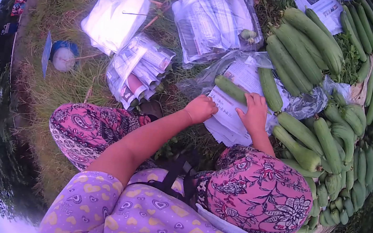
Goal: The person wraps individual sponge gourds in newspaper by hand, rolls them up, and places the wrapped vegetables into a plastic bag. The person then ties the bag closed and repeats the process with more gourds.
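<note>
A green sponge gourd (pixel 231 90) lies on a stack of printed paper sheets (pixel 230 117) in front of me. My left hand (pixel 201 109) is closed at the left edge of the sheets, with paper pinched in its fingers. At the gourd's right end, my right hand (pixel 254 114) lies over the paper with its fingers stretched out and thumb apart, the fingertips touching the gourd. Another gourd (pixel 270 89) rests on the sheets just beyond my right hand. Clear plastic (pixel 201 82) sits under and around the paper.
Several paper-wrapped bundles in plastic (pixel 215 22) stand ahead, with a smaller bundle (pixel 138 68) and a white bag (pixel 118 10) to the left. A large heap of gourds (pixel 336 144) lines my right side. A blue container (pixel 64 56) sits in the grass.
</note>
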A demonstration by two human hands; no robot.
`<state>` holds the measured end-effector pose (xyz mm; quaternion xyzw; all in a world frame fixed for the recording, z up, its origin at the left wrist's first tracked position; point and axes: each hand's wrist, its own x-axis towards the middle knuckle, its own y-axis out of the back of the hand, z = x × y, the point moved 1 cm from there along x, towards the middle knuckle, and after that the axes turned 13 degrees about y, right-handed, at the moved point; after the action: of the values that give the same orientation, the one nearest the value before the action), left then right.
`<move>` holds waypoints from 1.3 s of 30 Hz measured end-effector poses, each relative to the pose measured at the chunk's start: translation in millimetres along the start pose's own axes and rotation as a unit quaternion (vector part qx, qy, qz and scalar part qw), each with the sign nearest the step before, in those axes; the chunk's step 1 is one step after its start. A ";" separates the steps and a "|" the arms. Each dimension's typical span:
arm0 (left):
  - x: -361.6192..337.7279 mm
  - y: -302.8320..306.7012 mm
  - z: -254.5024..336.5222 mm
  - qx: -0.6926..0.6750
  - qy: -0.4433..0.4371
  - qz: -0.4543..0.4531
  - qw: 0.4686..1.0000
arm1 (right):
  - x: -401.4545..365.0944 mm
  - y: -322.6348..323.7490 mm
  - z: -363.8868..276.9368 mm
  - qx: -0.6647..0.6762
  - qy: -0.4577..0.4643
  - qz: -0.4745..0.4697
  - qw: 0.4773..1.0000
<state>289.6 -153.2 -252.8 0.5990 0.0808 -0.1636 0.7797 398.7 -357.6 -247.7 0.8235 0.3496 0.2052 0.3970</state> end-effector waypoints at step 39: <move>47.2 41.3 17.0 -0.144 0.143 0.091 0.975 | 4.9 -44.5 8.4 -0.030 0.098 0.025 0.994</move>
<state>347.0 -167.6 -226.0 0.5023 0.1593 0.0090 0.8499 388.8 -338.7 -288.0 0.7958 0.3600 0.3046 0.3799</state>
